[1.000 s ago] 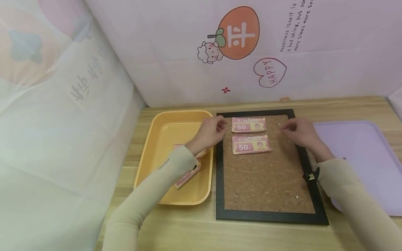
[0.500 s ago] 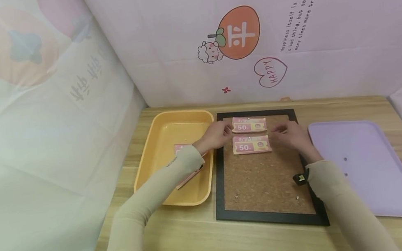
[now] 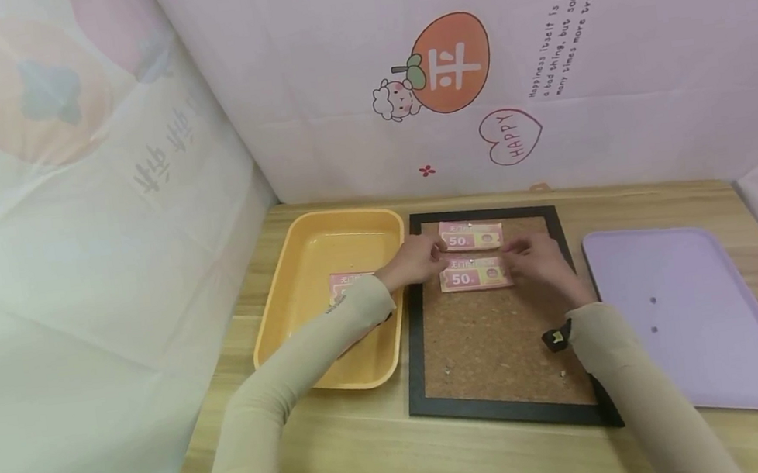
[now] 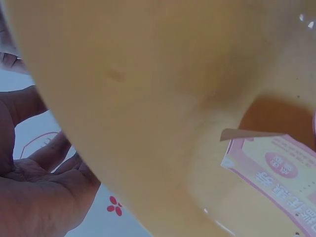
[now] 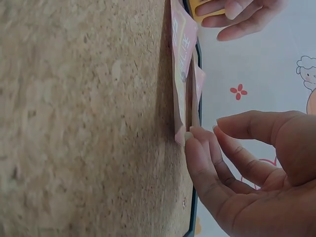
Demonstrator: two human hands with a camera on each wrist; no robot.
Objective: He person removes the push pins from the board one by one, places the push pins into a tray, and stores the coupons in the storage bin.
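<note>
Two pink-and-yellow paper coupons lie one below the other on a black-framed corkboard [image 3: 496,340]: the upper coupon [image 3: 469,237] and the lower coupon [image 3: 473,276]. A small pin shows near the top of each. My left hand [image 3: 415,260] reaches over the yellow tray's edge, fingertips at the coupons' left ends. At the lower coupon's right end is my right hand [image 3: 542,261]. In the right wrist view its index fingertip touches the curling end of a coupon [image 5: 181,59], thumb held apart. Relaxed fingers of the left hand [image 5: 247,15] show beyond.
A yellow tray [image 3: 311,225] on the left holds more coupons [image 3: 345,283], partly hidden by my sleeve. On the right, a lilac tray [image 3: 708,355] carries two small pins [image 3: 652,300]. Small pins [image 3: 562,374] also sit low on the corkboard. A printed cloth hangs behind.
Both hands have moved inward to the ends of the coupons, the left hand rightward and the right hand leftward and slightly down. The coupons have stayed in place.
</note>
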